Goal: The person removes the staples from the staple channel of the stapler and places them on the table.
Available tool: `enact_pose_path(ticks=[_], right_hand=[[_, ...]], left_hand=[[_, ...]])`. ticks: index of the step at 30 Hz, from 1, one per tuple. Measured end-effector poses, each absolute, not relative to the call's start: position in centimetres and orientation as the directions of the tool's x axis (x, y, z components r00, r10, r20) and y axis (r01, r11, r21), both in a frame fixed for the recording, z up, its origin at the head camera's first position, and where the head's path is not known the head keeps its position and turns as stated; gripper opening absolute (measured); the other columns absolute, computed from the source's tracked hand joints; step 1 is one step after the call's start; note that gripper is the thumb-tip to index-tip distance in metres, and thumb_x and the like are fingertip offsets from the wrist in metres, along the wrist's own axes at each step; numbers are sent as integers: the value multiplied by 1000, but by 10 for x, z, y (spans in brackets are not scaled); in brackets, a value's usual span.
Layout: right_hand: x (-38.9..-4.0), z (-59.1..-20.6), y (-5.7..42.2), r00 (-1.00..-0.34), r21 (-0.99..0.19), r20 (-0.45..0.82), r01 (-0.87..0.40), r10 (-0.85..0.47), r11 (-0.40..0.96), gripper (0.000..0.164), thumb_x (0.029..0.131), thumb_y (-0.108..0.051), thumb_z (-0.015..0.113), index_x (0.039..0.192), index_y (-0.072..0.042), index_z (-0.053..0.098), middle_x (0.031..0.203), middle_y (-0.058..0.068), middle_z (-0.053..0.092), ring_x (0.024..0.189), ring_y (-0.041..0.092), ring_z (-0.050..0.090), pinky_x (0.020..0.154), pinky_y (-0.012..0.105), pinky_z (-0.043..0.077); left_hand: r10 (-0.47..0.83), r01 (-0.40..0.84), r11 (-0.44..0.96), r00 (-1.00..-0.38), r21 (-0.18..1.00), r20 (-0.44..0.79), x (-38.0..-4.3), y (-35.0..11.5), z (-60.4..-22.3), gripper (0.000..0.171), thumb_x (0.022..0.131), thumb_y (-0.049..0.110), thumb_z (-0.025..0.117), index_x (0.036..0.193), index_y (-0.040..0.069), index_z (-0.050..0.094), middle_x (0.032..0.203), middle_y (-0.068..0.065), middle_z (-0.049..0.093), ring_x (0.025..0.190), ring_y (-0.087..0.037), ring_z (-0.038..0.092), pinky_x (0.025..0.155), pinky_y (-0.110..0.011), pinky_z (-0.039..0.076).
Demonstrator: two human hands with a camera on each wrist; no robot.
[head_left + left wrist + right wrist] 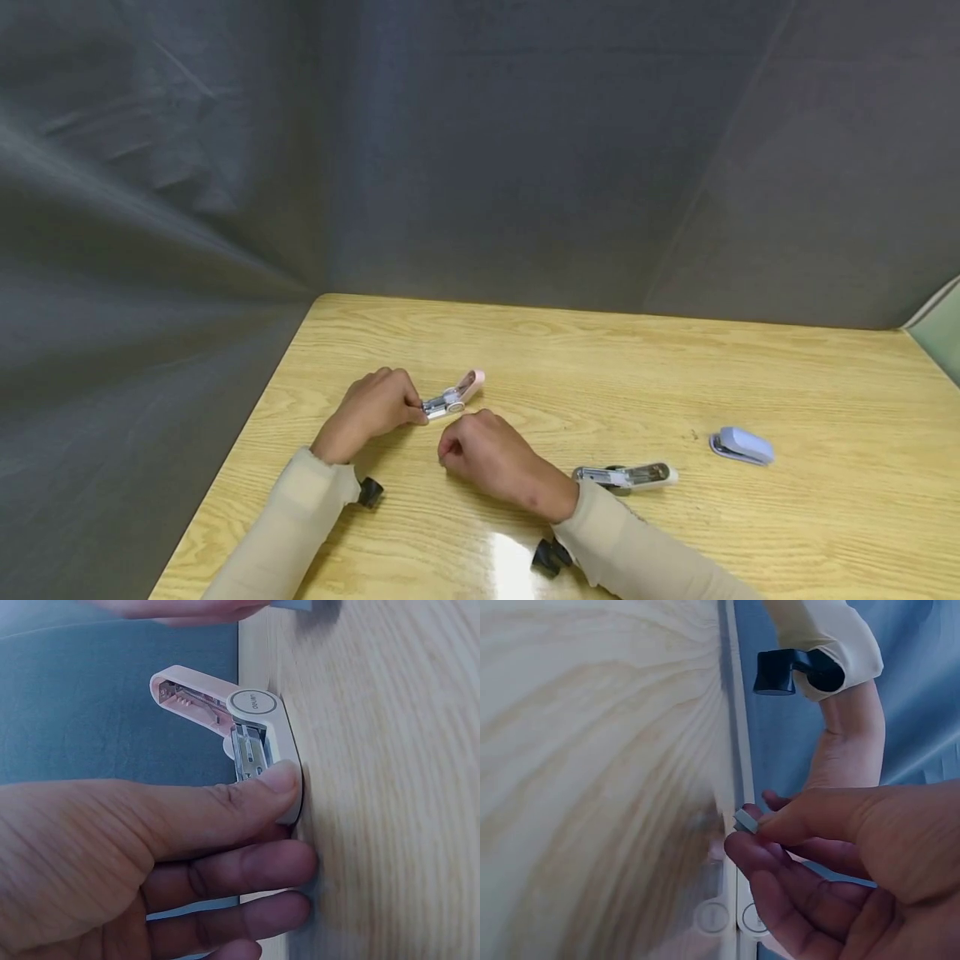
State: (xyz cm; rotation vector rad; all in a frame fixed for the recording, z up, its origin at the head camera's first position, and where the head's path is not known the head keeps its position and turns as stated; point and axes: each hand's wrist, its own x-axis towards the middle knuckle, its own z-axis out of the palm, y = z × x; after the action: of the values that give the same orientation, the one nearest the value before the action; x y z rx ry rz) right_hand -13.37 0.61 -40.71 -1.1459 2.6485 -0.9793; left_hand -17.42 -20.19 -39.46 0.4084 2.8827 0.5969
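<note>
An opened pink and white stapler (pixel 453 398) lies on the table with its pink top arm (pixel 195 694) swung up. My left hand (pixel 377 406) pinches the front end of its base, the thumb (pixel 279 778) on the upper side beside the metal staple channel (pixel 249 750). Just to the right, my right hand (pixel 491 458) is apart from the stapler. Between its thumb and fingertips it pinches a short grey strip of staples (pixel 745 821), which the hand hides in the head view.
Behind my right wrist lies another opened stapler (pixel 637 476) with a white tip. Farther right sits a closed blue stapler (pixel 742 444). A dark curtain (pixel 525 167) borders the wooden table (pixel 600 358) at the back and left.
</note>
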Motion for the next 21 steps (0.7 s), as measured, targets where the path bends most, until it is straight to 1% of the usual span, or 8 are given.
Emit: enact_pose_path(ticks=[3,5,9,12,15,18,19,21], right_hand=[[-133,-409,6,-714,-585,152,-623,-684,520,18,87,2,72,78,-12,78,73,-10,67,66,-1,56,62,17,48],[-132,-409,6,-713,-577,152,-626,-684,525,19,84,2,70,75,-14,76,70,-12,64,64,-1,55,59,17,47],[-131,-409,5,-717,-564,152,-628,-680,536,18,81,0,71,72,-15,74,67,-13,61,62,-1,53,57,18,46],[-130,-409,5,-725,-559,137,-619,-675,551,13,83,-4,73,74,-14,75,69,-13,63,63,-1,54,58,18,46],[-129,-408,6,-739,-565,110,-597,-665,570,8,86,-12,75,79,-12,76,70,-12,63,63,0,54,57,19,47],[-128,-407,8,-755,-586,92,-569,-650,577,12,89,-21,75,82,-11,76,70,-13,62,60,0,53,55,21,46],[-127,-408,9,-756,-592,93,-565,-648,574,13,89,-22,75,82,-11,76,69,-13,61,58,0,52,54,21,46],[-126,-407,11,-755,-606,95,-561,-649,564,15,90,-23,73,84,-10,76,65,-13,58,55,0,49,52,21,45]], left_hand=[[292,223,882,-950,415,-110,-172,-202,-395,26,86,21,86,62,23,76,57,10,52,55,-12,32,54,-30,27],[293,227,880,-951,417,-102,-170,-203,-395,28,86,20,86,60,23,75,56,10,51,54,-11,31,53,-29,27],[298,239,877,-951,417,-80,-167,-202,-396,26,86,18,85,63,22,75,63,11,57,56,-12,36,55,-30,32],[297,243,881,-952,405,-75,-164,-201,-395,23,87,17,84,66,21,75,68,10,60,59,-14,42,57,-31,35],[289,235,892,-953,385,-87,-162,-200,-395,19,87,20,85,70,21,76,70,9,60,60,-15,41,56,-32,34],[281,226,897,-955,380,-94,-159,-199,-395,7,87,22,85,84,17,82,71,8,60,57,-14,37,54,-31,32],[276,219,897,-956,383,-99,-158,-199,-396,8,87,23,85,90,16,83,72,8,60,56,-14,35,53,-30,32],[272,213,896,-957,389,-103,-155,-200,-396,19,87,24,85,103,13,83,72,7,59,54,-13,33,52,-30,31]])
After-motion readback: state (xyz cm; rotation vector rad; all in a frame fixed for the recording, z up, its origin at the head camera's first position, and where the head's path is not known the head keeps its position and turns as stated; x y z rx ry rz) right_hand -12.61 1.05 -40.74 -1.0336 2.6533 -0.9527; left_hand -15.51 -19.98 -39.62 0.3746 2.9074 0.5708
